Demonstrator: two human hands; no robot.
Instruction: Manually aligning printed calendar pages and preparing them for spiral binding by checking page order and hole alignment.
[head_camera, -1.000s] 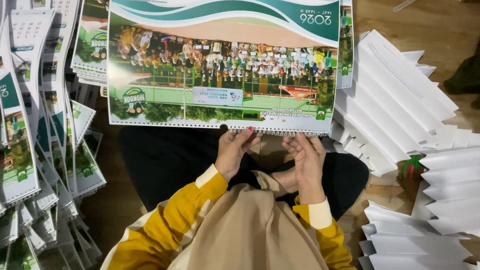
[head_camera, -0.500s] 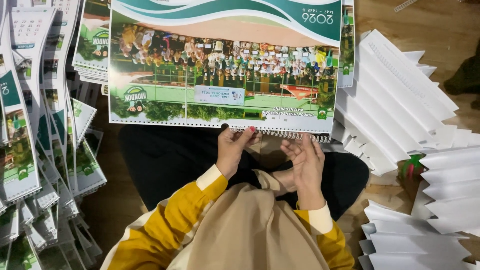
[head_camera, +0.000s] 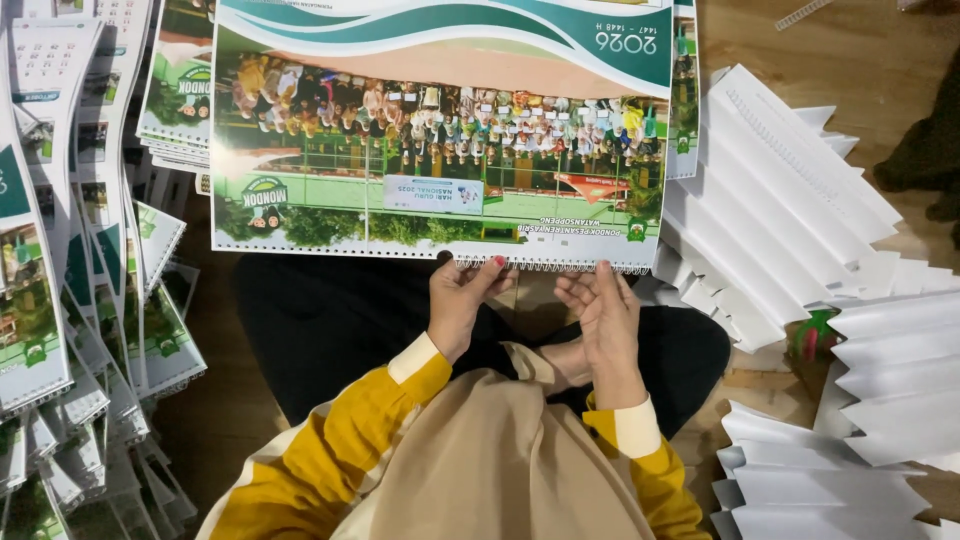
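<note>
Wooden floor (head_camera: 850, 60) strewn with stacked calendars (head_camera: 60, 250) and white card sheets (head_camera: 800, 200).
Left hand (head_camera: 462, 305) and right hand (head_camera: 605, 320), fingers loosely curled and gripping nothing, touched a spiral-bound calendar (head_camera: 440, 130) at its wire edge.

A single head-worn camera looks steeply down from close above onto the seated person's lap, taking in both hands (head_camera: 540, 310), a wall calendar (head_camera: 440, 130) ahead and paper stacks (head_camera: 790, 230) flanking the wooden floor (head_camera: 850, 60).
</note>
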